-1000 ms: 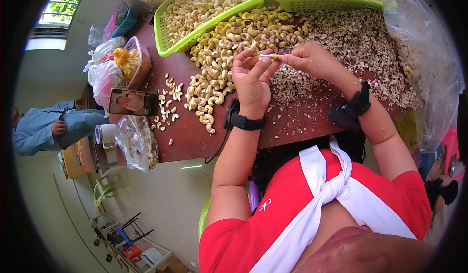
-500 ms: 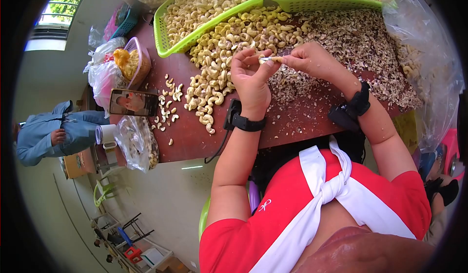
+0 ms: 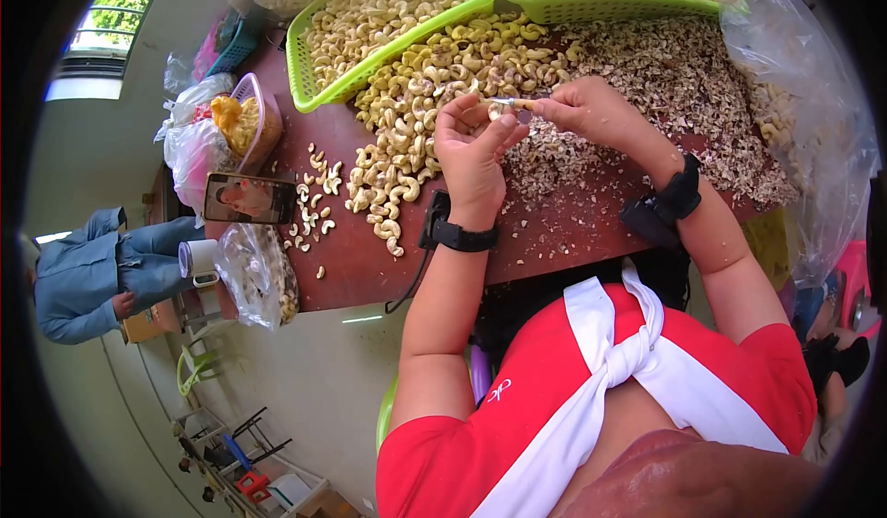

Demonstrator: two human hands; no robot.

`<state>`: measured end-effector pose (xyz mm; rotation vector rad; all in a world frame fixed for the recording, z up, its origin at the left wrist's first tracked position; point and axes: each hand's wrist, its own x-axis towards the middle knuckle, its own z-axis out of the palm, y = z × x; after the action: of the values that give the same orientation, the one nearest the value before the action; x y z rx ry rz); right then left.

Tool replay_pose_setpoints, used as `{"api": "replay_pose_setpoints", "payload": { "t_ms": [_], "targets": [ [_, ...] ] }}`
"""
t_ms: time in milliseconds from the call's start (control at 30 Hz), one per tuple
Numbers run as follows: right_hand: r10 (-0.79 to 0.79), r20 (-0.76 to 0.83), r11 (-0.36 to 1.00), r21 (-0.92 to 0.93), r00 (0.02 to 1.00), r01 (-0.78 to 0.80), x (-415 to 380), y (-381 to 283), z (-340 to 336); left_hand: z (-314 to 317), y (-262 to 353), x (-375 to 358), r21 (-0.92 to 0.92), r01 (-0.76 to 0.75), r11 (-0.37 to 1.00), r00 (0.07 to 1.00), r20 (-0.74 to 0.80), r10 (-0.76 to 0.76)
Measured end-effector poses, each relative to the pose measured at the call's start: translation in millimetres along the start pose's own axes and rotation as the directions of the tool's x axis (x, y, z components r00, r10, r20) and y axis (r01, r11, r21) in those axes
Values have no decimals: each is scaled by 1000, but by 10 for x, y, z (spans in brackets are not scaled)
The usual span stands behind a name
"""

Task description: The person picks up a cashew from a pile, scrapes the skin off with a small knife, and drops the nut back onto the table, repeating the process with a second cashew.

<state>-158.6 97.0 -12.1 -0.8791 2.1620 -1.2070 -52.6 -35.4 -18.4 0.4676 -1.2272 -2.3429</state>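
My left hand (image 3: pixel 473 153) is closed, pinching a cashew (image 3: pixel 496 111) between thumb and fingertips. My right hand (image 3: pixel 596 111) grips a small knife (image 3: pixel 520 104) by its light-coloured handle, the metal blade at the cashew. Both hands are above the table (image 3: pixel 356 273). Behind my left hand spreads a heap of cashews (image 3: pixel 407 102), some yellowish, trailing toward me. Under and beyond my right hand lies a broad pile of brown skin flakes (image 3: pixel 661 84).
Two green baskets (image 3: pixel 314 93) full of cashews stand at the back. To the left are a propped phone (image 3: pixel 249 197), a pink basket (image 3: pixel 270 130), a mug (image 3: pixel 196 257) and a plastic bag (image 3: pixel 254 273). Clear plastic (image 3: pixel 804 121) hangs at right. A person in blue (image 3: pixel 83 278) stands far left.
My right hand has drawn slightly back from my left, and more of the knife shows. The left hand still holds the cashew. The person in blue has shifted their arm and posture.
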Motion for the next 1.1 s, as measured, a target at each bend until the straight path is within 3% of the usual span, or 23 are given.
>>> {"api": "replay_pose_setpoints", "payload": {
  "t_ms": [267, 1100],
  "targets": [
    [-26, 43, 999, -35, 999, 27, -66, -117, -14, -46, -45, 32, 105, -174, 979, 984, 59, 168],
    [-2, 57, 1000, 1, 998, 2, -36, -62, 2, -42, -59, 11, 161, -246, 956, 969, 26, 245]
  ]
}}
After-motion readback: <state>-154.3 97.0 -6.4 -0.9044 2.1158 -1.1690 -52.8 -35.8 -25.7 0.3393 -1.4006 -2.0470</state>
